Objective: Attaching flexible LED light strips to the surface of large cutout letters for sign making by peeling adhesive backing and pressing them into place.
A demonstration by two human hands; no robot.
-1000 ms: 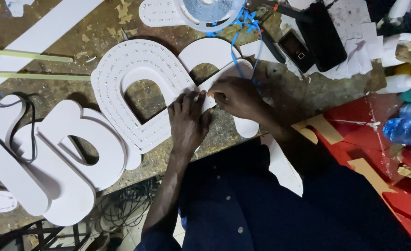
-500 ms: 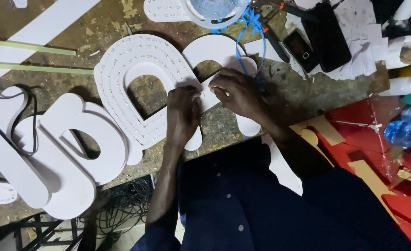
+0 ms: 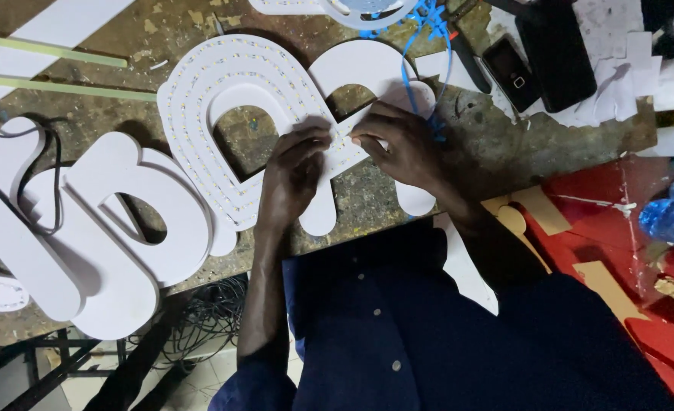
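Head view. Left hand point(image 3: 291, 179): fingers bent, tips pinched down on the white letter panel point(image 3: 253, 114), a flat arched shape lined with rows of small lights, which lies flat on the surface point(image 3: 367, 202) directly under both hands. Right hand point(image 3: 402, 144): just beside the left, fingers curled and pinching at the same spot on the panel; whether anything small sits between the fingertips cannot be told. Blue wire point(image 3: 407, 61): runs from beyond the right hand's knuckles down to that hand. Two dark phones point(image 3: 535, 57): well beyond the right hand, to its outer side, on white paper scraps. Raised white letters point(image 3: 116, 228): stacked well out from the left hand's outer side, a black cable looped over them. Red sheet point(image 3: 626, 221): near the right forearm, carrying tan cut-out pieces. Dark blue sleeves and shirt fill the lower frame.
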